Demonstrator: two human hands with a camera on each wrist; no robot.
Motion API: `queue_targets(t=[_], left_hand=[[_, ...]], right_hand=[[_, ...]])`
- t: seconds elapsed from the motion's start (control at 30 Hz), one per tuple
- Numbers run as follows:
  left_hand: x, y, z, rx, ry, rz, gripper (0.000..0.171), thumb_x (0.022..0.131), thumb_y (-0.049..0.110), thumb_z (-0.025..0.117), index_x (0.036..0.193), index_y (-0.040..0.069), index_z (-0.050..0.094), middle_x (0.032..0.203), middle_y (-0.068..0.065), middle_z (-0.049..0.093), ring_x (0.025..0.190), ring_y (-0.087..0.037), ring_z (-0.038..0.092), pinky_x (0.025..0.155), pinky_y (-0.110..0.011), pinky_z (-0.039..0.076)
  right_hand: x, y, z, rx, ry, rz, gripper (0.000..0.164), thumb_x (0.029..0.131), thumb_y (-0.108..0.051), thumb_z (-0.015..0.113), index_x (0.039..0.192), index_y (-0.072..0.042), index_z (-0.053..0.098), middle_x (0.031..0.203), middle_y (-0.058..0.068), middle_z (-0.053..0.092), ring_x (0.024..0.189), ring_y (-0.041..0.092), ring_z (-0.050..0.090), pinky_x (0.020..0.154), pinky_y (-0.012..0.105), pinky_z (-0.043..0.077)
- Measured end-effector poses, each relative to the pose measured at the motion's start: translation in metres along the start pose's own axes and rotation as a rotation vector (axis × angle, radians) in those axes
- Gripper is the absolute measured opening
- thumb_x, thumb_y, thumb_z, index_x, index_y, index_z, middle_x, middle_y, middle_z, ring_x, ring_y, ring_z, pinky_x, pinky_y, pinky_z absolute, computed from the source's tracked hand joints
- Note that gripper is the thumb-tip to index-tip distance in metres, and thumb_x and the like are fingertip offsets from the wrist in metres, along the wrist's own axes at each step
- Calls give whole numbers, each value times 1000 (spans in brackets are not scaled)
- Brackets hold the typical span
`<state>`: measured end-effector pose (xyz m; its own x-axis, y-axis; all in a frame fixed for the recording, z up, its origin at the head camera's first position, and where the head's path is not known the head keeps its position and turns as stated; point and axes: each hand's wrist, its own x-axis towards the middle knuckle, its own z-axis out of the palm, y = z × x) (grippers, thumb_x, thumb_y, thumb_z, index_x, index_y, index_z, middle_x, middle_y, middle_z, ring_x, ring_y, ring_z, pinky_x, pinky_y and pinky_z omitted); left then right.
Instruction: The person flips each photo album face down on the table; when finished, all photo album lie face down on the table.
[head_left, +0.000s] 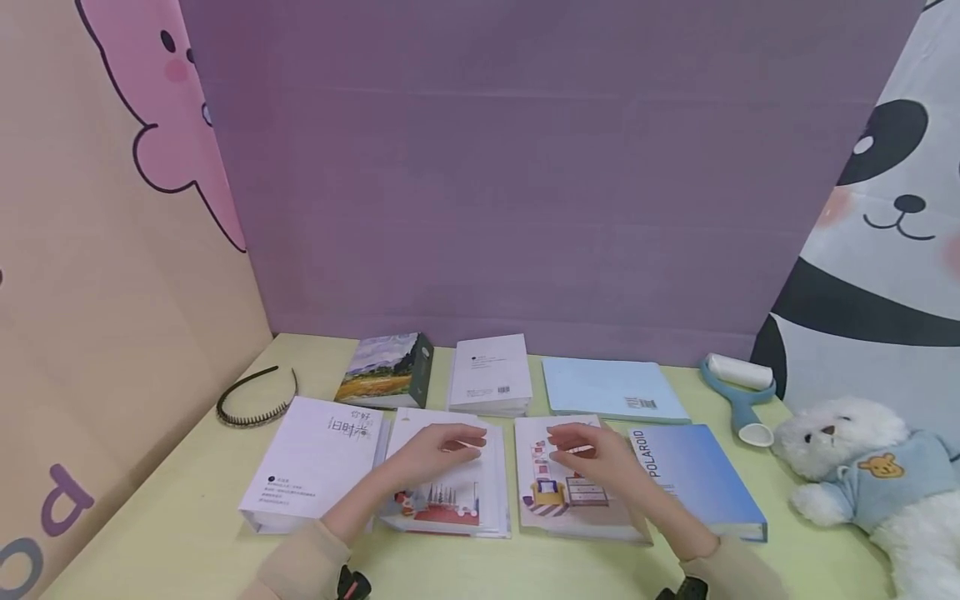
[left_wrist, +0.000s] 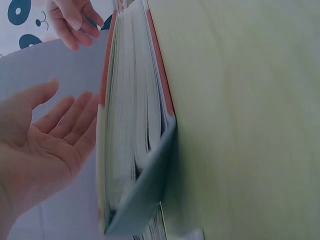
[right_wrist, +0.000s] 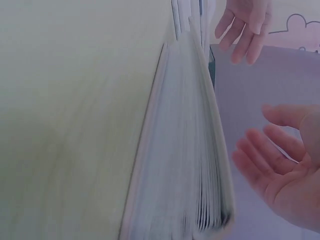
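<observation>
My left hand (head_left: 442,450) hovers over a white photo album (head_left: 442,504) with a red-and-grey picture, its fingers loosely bent and holding nothing. In the left wrist view, the palm of the left hand (left_wrist: 55,135) faces a thick album (left_wrist: 132,100) seen edge-on, without gripping it. My right hand (head_left: 596,454) is above a pale album (head_left: 562,521) with drawn furniture on its cover. Its fingers are relaxed with a gap to the thumb. The right wrist view gives the right hand (right_wrist: 285,155) beside the page edges of an album (right_wrist: 185,140), apart from it.
A white album (head_left: 315,458) lies left, a blue POLAROID album (head_left: 701,479) right. Behind are a landscape-cover book (head_left: 382,367), a white album (head_left: 491,371) and a light blue book (head_left: 611,387). A headband (head_left: 255,417), lint roller (head_left: 742,396) and teddy bear (head_left: 862,467) lie at the sides.
</observation>
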<state>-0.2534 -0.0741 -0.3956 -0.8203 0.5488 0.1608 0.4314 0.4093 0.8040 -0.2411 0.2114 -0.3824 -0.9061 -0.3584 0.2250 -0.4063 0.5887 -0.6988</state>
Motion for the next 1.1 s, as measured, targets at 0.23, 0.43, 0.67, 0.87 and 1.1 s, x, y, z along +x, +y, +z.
queue_targets(t=[0.23, 0.43, 0.67, 0.87, 1.1], left_hand=[[-17, -7, -16, 0, 55, -43, 39, 93, 24, 59, 127, 5, 57, 123, -12, 62, 112, -24, 60, 97, -41, 47], [-33, -16, -31, 8, 122, -120, 40, 92, 28, 59, 128, 10, 58, 127, -6, 61, 118, -25, 56, 99, -43, 45], [-49, -23, -44, 48, 268, -200, 41, 92, 30, 60, 128, 12, 58, 132, -10, 56, 126, -32, 48, 103, -45, 41], [-57, -30, -51, 89, 300, -249, 38, 93, 24, 59, 128, 10, 58, 133, -15, 54, 121, -35, 52, 100, -46, 44], [-68, -38, -58, 115, 244, -276, 38, 94, 20, 57, 129, 5, 55, 128, -15, 58, 111, -30, 59, 95, -44, 47]], right_hand=[[13, -10, 17, 3, -20, -3, 36, 85, -25, 69, 116, -7, 64, 115, 10, 67, 103, 29, 64, 82, 28, 55], [22, -17, 36, 10, -54, -48, 37, 87, -23, 68, 118, -3, 63, 119, 12, 64, 111, 31, 60, 91, 41, 51], [30, -25, 54, -9, -101, -145, 38, 87, -20, 68, 120, -2, 61, 119, 14, 62, 112, 34, 59, 90, 42, 52], [31, -33, 63, 21, -180, -153, 46, 88, -23, 66, 124, 2, 56, 127, 17, 57, 117, 38, 54, 94, 46, 48], [30, -36, 72, -8, -279, -99, 62, 83, -32, 71, 132, 0, 50, 136, 18, 48, 124, 38, 47, 100, 51, 42]])
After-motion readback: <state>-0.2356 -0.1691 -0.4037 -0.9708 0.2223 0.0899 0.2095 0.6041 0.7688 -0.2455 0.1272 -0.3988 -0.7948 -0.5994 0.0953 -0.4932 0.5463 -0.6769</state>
